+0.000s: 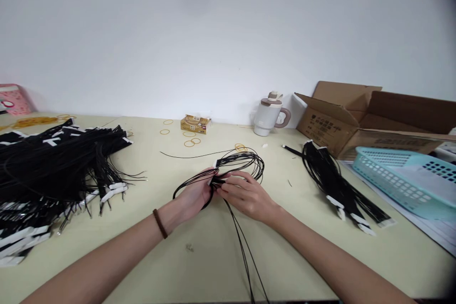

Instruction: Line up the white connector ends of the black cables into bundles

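A looped bundle of thin black cables (pixel 249 157) is held above the middle of the table. My left hand (pixel 197 193) is closed around its left part, where a small white piece shows beside the fingers. From the right, my right hand (pixel 245 194) grips the same bundle, fingertips bent in close to the left hand. Several loose cable ends hang down from between the hands toward the table's front edge, and one strand reaches out to the left. The fingertips partly hide the spot where the cables are gripped.
A large heap of black cables (pixel 53 166) with white connectors covers the left. Rubber bands (pixel 188 143) lie near a small yellow box (pixel 195 124). A handled tumbler (pixel 268 116) stands by the wall. At right are more cables (pixel 329 180), a cardboard box (pixel 331 128) and a turquoise basket (pixel 392 185).
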Tool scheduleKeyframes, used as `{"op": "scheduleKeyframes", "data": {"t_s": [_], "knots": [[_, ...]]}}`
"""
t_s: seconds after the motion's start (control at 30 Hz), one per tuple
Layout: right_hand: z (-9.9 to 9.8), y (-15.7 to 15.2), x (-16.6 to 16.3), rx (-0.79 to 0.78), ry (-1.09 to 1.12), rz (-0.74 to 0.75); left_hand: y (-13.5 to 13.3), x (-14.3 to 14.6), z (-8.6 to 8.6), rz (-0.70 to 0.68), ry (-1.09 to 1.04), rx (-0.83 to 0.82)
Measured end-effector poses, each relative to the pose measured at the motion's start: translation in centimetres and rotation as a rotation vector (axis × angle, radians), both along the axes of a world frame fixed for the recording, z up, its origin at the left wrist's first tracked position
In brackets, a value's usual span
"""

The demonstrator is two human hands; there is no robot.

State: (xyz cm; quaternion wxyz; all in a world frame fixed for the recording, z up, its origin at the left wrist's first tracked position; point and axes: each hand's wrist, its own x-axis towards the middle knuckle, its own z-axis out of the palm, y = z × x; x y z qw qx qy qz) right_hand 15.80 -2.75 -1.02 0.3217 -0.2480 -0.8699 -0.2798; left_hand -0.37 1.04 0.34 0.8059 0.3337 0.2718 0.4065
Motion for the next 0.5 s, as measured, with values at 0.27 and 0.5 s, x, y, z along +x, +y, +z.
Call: {"op": "scheduleKeyframes", "data": {"t_s": [0.27, 0.5], "knots": [[0.5, -0.7, -0.6, -0.325, 0.341, 0.095, 0.1, -0.1, -0.2, -0.032, 0.005, 0.008], [2.8, -1.7, -0.4, -0.881, 1.263, 0.172, 0.1, -0.4, 0.4, -0.046, 0.065, 0.047]]}}
